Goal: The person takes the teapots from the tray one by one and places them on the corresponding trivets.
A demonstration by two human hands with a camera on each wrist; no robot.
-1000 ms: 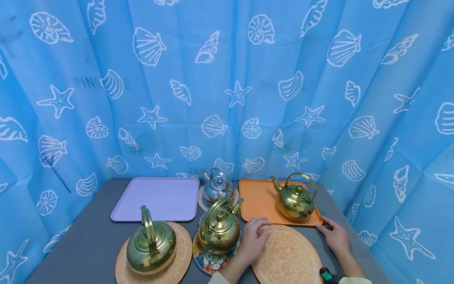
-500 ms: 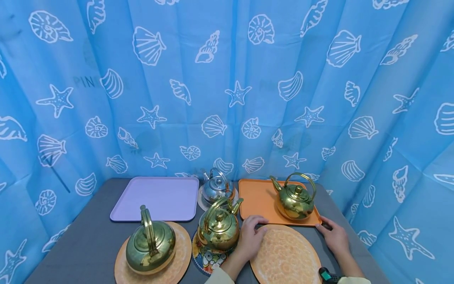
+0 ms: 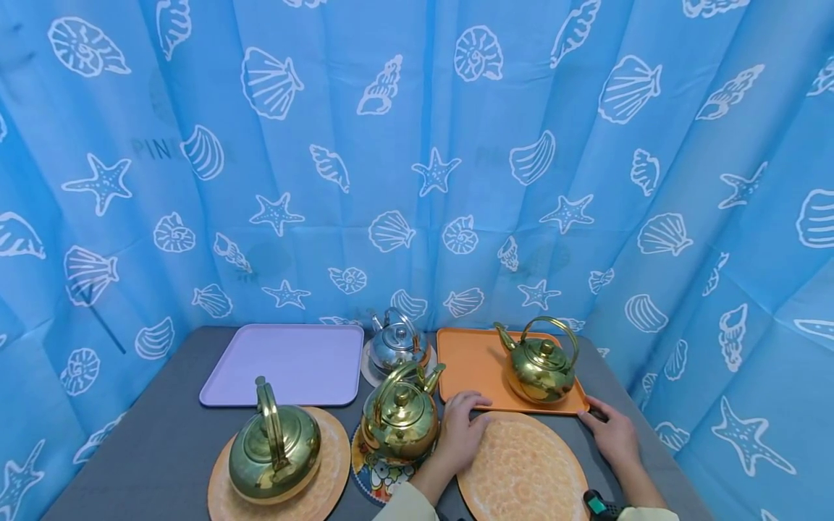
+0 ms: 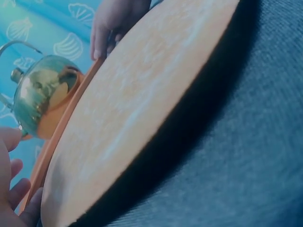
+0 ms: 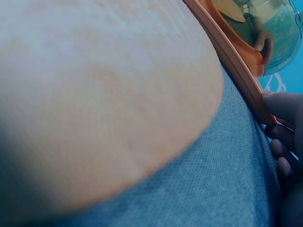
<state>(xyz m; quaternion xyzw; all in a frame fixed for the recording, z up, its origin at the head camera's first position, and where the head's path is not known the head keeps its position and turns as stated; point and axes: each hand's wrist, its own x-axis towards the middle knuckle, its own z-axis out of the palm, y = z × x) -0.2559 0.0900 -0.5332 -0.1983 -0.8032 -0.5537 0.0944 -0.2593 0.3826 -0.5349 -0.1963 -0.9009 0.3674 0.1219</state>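
Observation:
An orange tray (image 3: 472,369) lies at the back right with a gold teapot (image 3: 542,369) upright on it. My right hand (image 3: 615,438) grips the tray's near right corner; in the right wrist view, my thumb (image 5: 281,105) lies at the rim and fingers curl below. At the near left part of the rim, my left hand (image 3: 459,434) holds the edge with bent fingers, which the left wrist view shows at its left side. Beneath and between both hands lies a round tan placemat (image 3: 524,470), close to the tray's near edge.
A second gold teapot (image 3: 400,420) stands on a cartoon mat (image 3: 381,474), close beside my left hand. A silver teapot (image 3: 399,344) sits behind it. Farther left are a larger gold teapot (image 3: 275,452) on another tan mat (image 3: 332,463) and a purple tray (image 3: 287,365).
My left hand has shifted slightly left and forward, from above the round placemat onto the orange tray's near edge. The right hand stays at the tray's corner; the teapots stay put.

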